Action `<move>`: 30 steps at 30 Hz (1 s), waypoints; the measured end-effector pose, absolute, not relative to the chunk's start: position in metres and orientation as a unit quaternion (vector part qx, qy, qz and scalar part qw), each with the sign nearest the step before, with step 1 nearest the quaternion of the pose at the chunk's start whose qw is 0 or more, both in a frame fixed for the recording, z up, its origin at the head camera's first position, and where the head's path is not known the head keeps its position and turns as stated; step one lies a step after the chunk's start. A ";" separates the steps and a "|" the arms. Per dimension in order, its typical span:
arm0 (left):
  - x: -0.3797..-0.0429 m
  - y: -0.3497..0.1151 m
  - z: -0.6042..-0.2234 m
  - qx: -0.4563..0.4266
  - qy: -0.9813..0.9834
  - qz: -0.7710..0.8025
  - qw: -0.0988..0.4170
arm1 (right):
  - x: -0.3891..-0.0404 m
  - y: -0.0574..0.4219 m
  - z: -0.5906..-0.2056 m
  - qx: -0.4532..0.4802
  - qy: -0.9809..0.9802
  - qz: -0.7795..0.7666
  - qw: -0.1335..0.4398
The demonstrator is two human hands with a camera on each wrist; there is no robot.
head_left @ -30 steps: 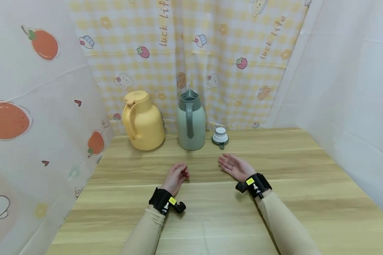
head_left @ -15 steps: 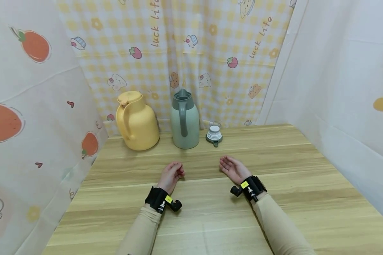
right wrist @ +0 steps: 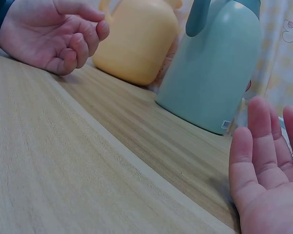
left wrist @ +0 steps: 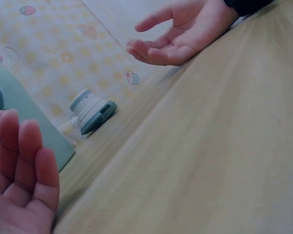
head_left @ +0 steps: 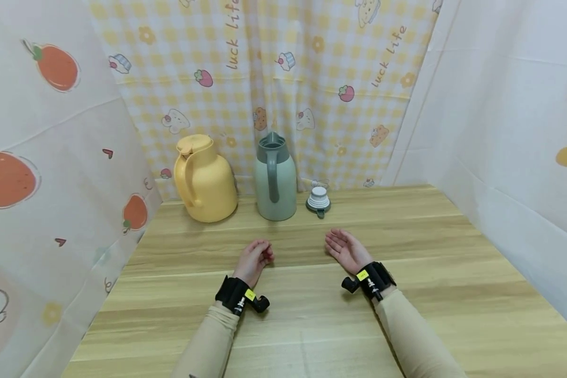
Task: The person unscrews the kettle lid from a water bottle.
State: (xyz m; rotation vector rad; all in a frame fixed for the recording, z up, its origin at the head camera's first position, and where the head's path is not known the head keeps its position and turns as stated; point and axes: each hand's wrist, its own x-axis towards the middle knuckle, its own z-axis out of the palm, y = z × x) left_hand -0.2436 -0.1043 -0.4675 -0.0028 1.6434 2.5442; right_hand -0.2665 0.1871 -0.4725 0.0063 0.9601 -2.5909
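Note:
My left hand (head_left: 253,262) rests on the table with its fingers loosely curled, holding nothing. To the right lies my right hand (head_left: 348,253), palm turned inward and fingers relaxed, also holding nothing. A pale green thermos jug (head_left: 276,184) with a dark grey-green handle stands upright behind the hands, its mouth uncovered. Beside it on the table sits a white, ridged stopper lid (head_left: 318,199) with a dark green rim, plug side up; it is nearest to my right hand. At the left stands a yellow thermos jug (head_left: 210,184) with its lid on.
The wooden table (head_left: 302,315) spreads around both forearms. A yellow checked curtain (head_left: 321,68) hangs right behind the jugs. White cloth walls (head_left: 510,115) close in the left and right sides. Each wrist wears a black strap with a small camera (head_left: 352,284).
The head view has shifted slightly, so the scene sits a little further left. My right hand has drawn back very slightly from the lid. The left hand and the jugs stay put.

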 end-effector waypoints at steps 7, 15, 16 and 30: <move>-0.251 -0.113 -0.443 0.001 0.551 0.834 0.023 | -0.261 0.206 -0.487 -0.050 0.325 -0.927 0.182; -0.269 -0.139 -0.392 0.034 0.576 0.813 -0.082 | -0.248 0.222 -0.478 0.028 0.331 -0.929 0.161; -0.271 -0.144 -0.385 0.035 0.587 0.802 -0.099 | -0.248 0.223 -0.477 0.028 0.331 -0.929 0.163; -0.325 -0.209 -0.317 -0.074 0.662 0.668 -0.332 | -0.259 0.212 -0.473 0.006 0.341 -0.926 0.161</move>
